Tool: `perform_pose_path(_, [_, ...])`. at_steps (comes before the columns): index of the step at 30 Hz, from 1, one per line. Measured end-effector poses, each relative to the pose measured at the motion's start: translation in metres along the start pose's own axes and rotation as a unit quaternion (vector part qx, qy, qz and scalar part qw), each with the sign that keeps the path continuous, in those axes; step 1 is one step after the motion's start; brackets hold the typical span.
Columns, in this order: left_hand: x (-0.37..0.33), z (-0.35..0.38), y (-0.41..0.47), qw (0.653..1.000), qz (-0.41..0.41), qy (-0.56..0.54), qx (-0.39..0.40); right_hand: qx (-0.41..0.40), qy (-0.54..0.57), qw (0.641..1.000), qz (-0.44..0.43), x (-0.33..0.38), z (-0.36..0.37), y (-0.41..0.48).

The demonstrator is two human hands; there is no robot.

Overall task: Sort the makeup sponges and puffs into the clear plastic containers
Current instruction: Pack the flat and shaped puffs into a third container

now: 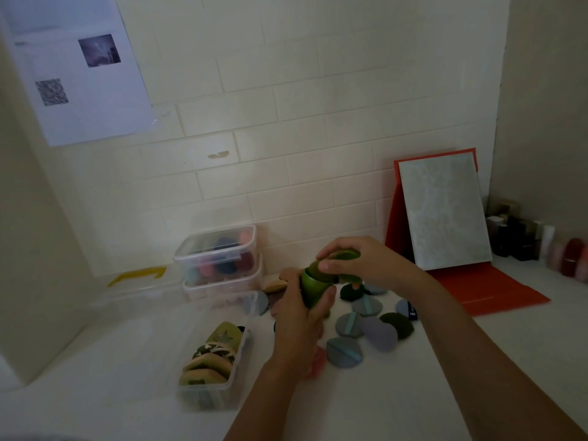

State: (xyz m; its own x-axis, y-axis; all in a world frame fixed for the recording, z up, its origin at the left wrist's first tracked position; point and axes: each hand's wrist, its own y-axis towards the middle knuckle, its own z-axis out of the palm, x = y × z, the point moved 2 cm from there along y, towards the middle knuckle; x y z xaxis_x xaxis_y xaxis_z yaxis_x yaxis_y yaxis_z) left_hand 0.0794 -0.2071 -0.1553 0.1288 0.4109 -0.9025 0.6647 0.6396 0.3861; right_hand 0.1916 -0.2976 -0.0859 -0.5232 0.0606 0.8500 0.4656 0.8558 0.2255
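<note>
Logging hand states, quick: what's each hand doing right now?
Left hand: fingers gripping the green egg-shaped plastic case bottom.
Right hand: fingers gripping the matching green domed lid.

Two arms are shown bare from wrist to the frame's edge. The left hand [297, 326] and the right hand [366, 262] are uncovered too; a plain nail is seen on the right thumb.
</note>
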Motion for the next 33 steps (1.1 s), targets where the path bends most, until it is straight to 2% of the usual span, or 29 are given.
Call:
perform_pose_path(2, [-0.002,-0.002,0.0,1.0,0.016,-0.026,0.004,0.013,-0.007,1.0,0.004,0.002,0.005,-0.003])
perform_pose_path(5, [-0.006,-0.005,0.001,0.998,0.029,-0.048,0.011,-0.034,-0.024,0.999,0.035,0.002,0.007,0.005])
perform_pose_path(8, [-0.006,-0.007,0.002,0.999,0.045,-0.025,0.014,-0.028,-0.007,0.998,0.051,-0.009,0.001,0.002])
perform_pose_path(10, [-0.006,-0.008,0.002,0.999,0.051,0.0,0.017,-0.063,0.028,0.996,0.061,-0.003,-0.002,0.008])
perform_pose_path(18, [-0.003,-0.006,0.004,0.998,0.042,-0.007,0.042,-0.062,-0.021,0.997,-0.041,-0.001,-0.002,0.004])
perform_pose_path(20, [-0.005,-0.007,0.005,0.998,0.023,-0.033,0.038,-0.028,-0.022,0.998,-0.056,0.001,0.0,0.001])
perform_pose_path(22, [-0.008,-0.007,0.006,0.995,-0.032,-0.085,0.045,0.001,-0.008,0.998,-0.062,0.0,0.001,0.001])
perform_pose_path(26, [-0.009,-0.006,0.006,0.953,-0.176,-0.229,0.088,-0.002,0.008,0.997,-0.082,0.0,0.002,0.002])
perform_pose_path(30, [-0.005,-0.004,0.007,0.937,-0.173,-0.258,0.162,0.006,0.043,0.996,-0.08,0.001,0.002,-0.001])
perform_pose_path(33, [-0.007,0.0,0.005,0.926,-0.182,-0.283,0.171,0.0,0.045,0.997,-0.07,-0.003,0.0,-0.002])
